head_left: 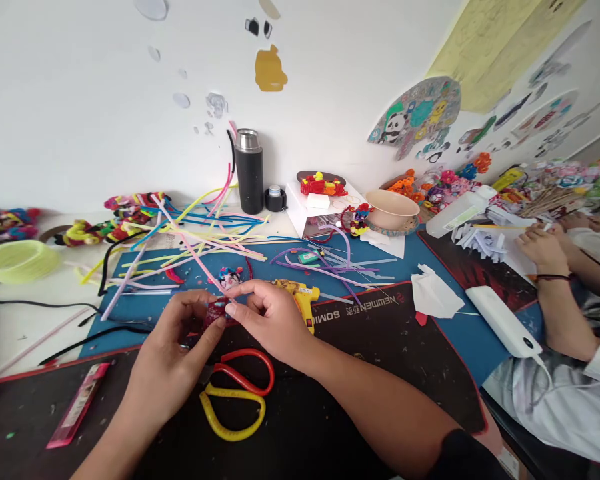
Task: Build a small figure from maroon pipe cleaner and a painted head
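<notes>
My left hand (pixel 180 340) is closed round a small dark red fuzzy piece (pixel 217 312), which looks like bent pipe cleaner, gripped between thumb and fingers. My right hand (pixel 275 323) pinches at the same piece from the other side; its thumb and index fingertips meet there. A pink pipe cleaner (pixel 193 250) runs down to these fingertips; whether it is held I cannot tell. Just behind the hands lies a small figure (pixel 230 275) in white, blue and pink. Scissors (pixel 237 433) with one red and one yellow handle lie below. A yellow glue gun (pixel 305 300) is partly hidden behind my right hand.
Loose pipe cleaners (pixel 190 233) spread across the blue mat. Behind them stand a black thermos (pixel 249 173) and a beige bowl (pixel 393 210). A pink packet (pixel 79 405) lies at left. At right, a white device (pixel 503 320) sits near another person's hand (pixel 543 247).
</notes>
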The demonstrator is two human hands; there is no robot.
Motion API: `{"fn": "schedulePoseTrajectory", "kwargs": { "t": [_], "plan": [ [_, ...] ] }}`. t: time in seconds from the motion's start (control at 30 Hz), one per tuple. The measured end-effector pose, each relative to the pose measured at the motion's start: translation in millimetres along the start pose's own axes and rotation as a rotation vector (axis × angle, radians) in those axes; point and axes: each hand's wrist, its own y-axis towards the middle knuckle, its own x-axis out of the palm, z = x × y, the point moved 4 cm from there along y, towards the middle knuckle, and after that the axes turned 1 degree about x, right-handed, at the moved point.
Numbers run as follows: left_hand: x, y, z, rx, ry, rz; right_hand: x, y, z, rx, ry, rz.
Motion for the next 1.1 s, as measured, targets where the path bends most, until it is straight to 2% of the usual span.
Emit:
{"fn": "schedulePoseTrajectory", "kwargs": {
  "t": [0.6, 0.83, 1.1],
  "plan": [
    [3.0, -1.6, 4.5, 0.081, 0.087, -0.076, 0.0, -0.8, 1.0, -0.024, -0.122, -0.038],
    [4.2, -2.0, 2.2, 0.077, 0.080, -0.098, -1.1, -0.4, 2.3, -0.032, -0.146, -0.074],
    [3.8, -0.8, -0.5, 0.003, 0.043, -0.131, -2.0, 2.0, 3.8, -0.070, -0.261, -0.143]
  ]
}}
